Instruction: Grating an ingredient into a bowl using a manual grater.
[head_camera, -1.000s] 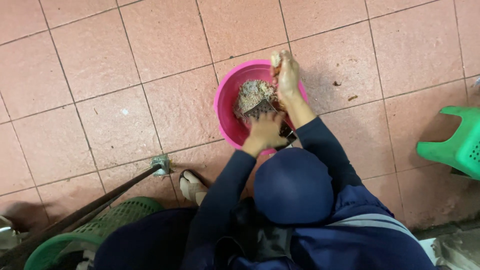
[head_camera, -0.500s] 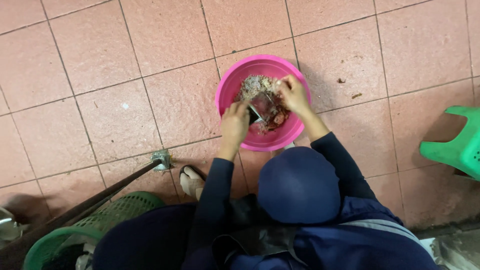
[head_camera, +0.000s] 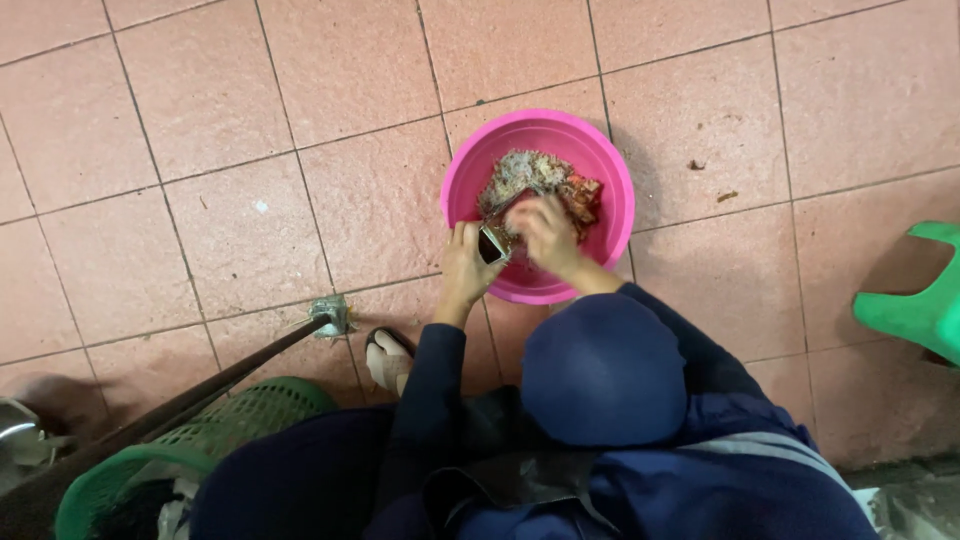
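Note:
A pink plastic basin (head_camera: 610, 175) stands on the tiled floor and holds a brownish, reddish wet mixture (head_camera: 530, 172). My left hand (head_camera: 465, 268) rests at the basin's near rim, its fingers closed on a small shiny metal piece (head_camera: 490, 244). Right beside that piece, my right hand (head_camera: 548, 235) is down in the basin with its fingers curled into the mixture. What they grip is hidden. Dark blue sleeves cover both arms.
A green plastic stool (head_camera: 915, 305) stands at the right edge. A green mesh basket (head_camera: 215, 430) sits at the lower left, with a dark pole (head_camera: 200, 388) across it that ends in a metal fitting (head_camera: 330, 313). A sandalled foot (head_camera: 385, 360) is beside it. Small scraps (head_camera: 726, 196) lie on the tiles.
My right hand has come down from above the basin's far rim into the mixture. The left hand shifted left to the near rim with the metal piece.

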